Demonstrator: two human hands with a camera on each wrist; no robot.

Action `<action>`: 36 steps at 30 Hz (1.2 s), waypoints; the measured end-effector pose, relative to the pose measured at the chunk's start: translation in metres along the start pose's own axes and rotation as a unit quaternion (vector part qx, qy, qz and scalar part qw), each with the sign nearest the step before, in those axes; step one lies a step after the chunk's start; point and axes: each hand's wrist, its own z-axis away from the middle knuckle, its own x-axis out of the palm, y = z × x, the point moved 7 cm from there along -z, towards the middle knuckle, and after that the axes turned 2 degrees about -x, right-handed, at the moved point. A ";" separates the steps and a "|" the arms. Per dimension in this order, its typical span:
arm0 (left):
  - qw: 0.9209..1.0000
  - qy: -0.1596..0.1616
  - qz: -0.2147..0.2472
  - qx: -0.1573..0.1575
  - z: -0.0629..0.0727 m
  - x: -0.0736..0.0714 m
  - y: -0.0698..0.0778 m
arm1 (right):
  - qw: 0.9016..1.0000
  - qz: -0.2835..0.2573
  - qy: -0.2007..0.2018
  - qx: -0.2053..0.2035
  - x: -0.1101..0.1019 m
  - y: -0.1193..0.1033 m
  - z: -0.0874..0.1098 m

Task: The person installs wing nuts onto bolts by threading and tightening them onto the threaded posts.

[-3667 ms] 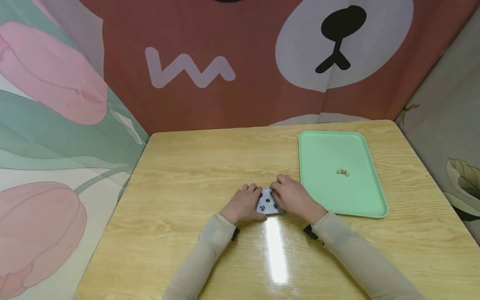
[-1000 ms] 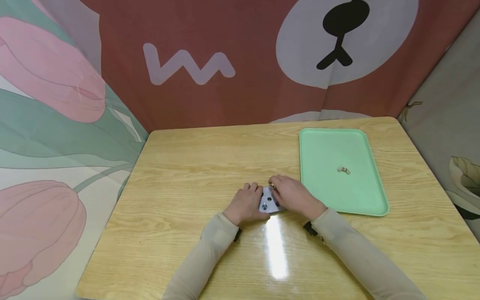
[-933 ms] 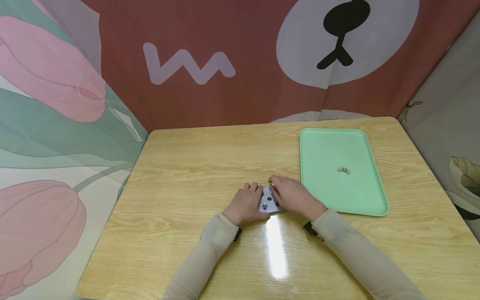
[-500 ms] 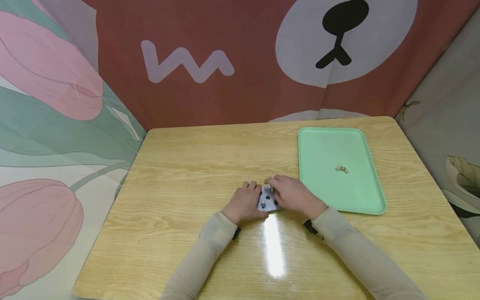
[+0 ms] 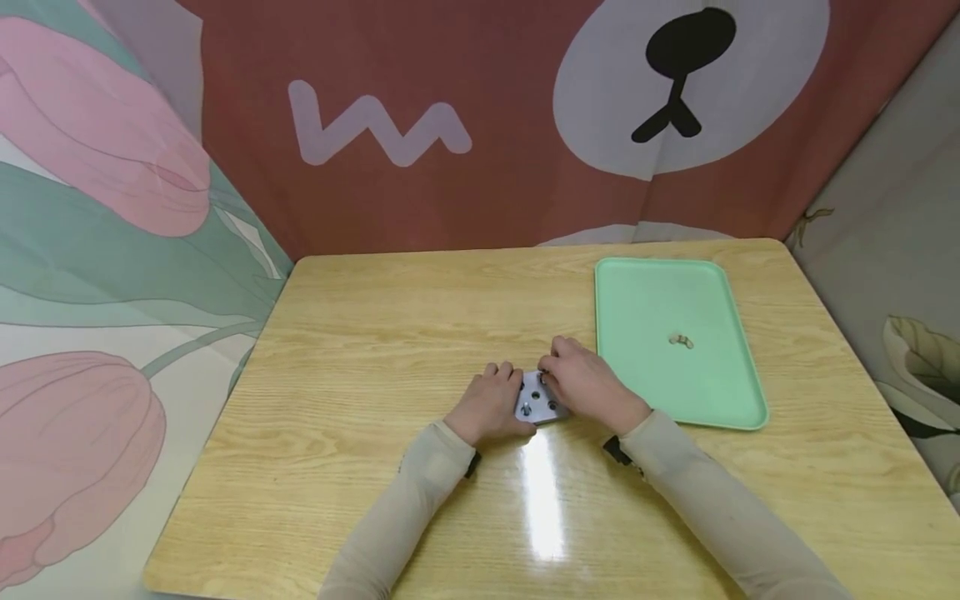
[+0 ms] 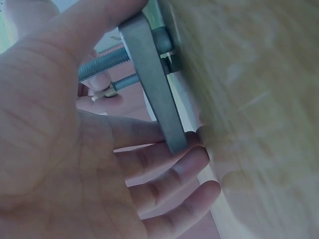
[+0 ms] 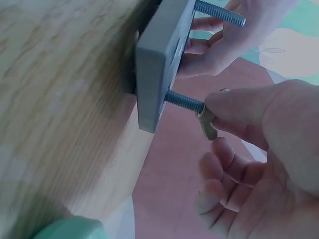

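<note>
In the head view my left hand (image 5: 489,407) holds the left side of a grey metal plate (image 5: 538,410) with several holes. The left wrist view shows the thumb and fingertips gripping opposite edges of the plate (image 6: 157,84), whose bolt heads face the table. Two threaded bolts stick out of its upper face. My right hand (image 5: 588,385) is at the plate's far right corner. In the right wrist view, its thumb and index finger pinch a brass wing nut (image 7: 207,125) at the end of one bolt (image 7: 184,101); the other bolt (image 7: 219,12) bears no nut.
A green tray (image 5: 667,287) lies to the right, close to my right hand. On it sits a small brass wing nut (image 5: 681,341). The wooden table (image 5: 360,333) is bounded by printed cloth (image 5: 390,208) at the back and sides.
My right hand's fingers have shifted on the wing nut and now sit slightly farther from me than half a second ago. The left hand and plate stay in place.
</note>
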 end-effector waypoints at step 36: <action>1.000 -0.002 0.012 -0.004 0.002 -0.003 0.002 | 1.000 0.000 -0.013 0.022 0.000 0.002 0.002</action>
